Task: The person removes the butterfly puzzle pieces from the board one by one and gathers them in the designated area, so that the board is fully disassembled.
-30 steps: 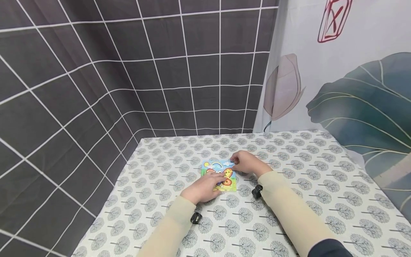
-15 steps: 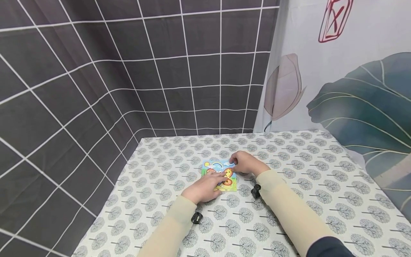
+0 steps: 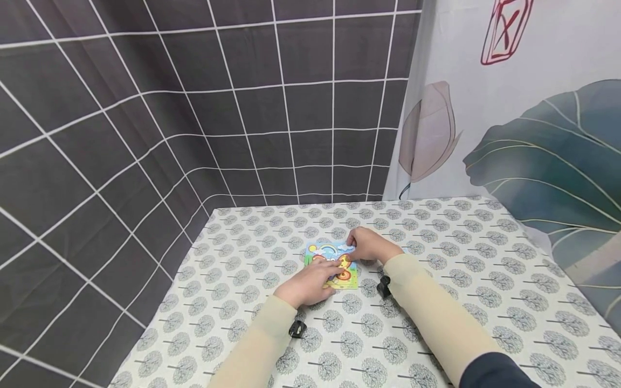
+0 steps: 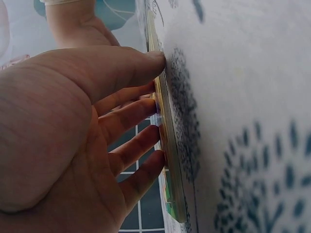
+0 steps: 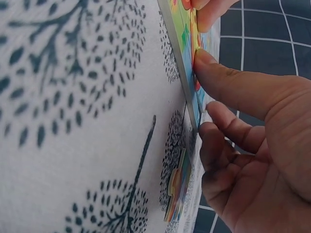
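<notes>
A square picture puzzle (image 3: pixel 332 249) lies flat on the table, printed with a sun, a rainbow, clouds and a butterfly. My left hand (image 3: pixel 310 280) rests across its lower left part, fingers spread on the face, thumb near the front edge, as the left wrist view shows. At the upper right corner is my right hand (image 3: pixel 371 245). In the right wrist view its thumb and curled index finger pinch a puzzle piece (image 5: pixel 201 99) with blue and white on it, slightly raised at the board's edge. The left hand covers the middle of the picture.
A loose colourful puzzle piece (image 5: pixel 179 187) lies on the table beyond the board, hidden by the right hand in the head view. The table is covered with a tree-print cloth (image 3: pixel 368 345). A dark checked curtain (image 3: pixel 271 108) hangs behind and to the left.
The right wrist and forearm have shifted slightly left, while the right fingers stay at the puzzle's upper right corner. The left hand has kept its place.
</notes>
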Available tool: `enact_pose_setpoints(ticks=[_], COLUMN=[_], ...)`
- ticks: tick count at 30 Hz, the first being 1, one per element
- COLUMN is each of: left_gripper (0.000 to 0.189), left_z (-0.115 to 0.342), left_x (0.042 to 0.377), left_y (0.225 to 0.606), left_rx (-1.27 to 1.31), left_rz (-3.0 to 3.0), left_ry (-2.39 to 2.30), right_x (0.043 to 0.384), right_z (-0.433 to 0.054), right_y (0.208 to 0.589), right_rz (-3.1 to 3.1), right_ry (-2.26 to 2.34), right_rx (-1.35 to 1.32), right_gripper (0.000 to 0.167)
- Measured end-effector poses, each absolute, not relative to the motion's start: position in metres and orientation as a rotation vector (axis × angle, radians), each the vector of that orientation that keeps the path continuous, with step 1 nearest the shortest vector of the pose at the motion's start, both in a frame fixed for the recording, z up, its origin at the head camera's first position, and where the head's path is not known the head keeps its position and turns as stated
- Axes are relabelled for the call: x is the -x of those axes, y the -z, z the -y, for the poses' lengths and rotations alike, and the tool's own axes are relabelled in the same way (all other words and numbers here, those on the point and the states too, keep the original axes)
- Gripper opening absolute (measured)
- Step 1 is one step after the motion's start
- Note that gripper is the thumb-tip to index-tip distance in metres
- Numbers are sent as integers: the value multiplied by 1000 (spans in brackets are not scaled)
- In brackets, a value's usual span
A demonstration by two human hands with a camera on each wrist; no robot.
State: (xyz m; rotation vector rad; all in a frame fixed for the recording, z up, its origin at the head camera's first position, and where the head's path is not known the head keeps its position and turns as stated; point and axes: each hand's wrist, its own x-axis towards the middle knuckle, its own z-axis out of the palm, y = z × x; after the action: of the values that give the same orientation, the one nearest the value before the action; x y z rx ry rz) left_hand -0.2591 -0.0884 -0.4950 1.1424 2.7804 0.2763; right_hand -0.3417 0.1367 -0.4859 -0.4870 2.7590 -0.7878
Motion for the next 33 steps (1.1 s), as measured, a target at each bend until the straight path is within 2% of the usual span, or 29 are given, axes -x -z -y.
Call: enact_pose_setpoints(ticks=[11, 33], left_gripper=[56, 57], left_z=[88, 88], left_x=[259, 259], left_y=[497, 497], left_rx=[-1146, -1095], left_rz=[-2775, -2766], left_ry=[-275, -295], right_x=[342, 341], right_z=[-135, -138], right_y=[486, 492], right_rz=[-2781, -2824], right_ry=[907, 877], right_rx=[511, 527], right_gripper=[39, 36])
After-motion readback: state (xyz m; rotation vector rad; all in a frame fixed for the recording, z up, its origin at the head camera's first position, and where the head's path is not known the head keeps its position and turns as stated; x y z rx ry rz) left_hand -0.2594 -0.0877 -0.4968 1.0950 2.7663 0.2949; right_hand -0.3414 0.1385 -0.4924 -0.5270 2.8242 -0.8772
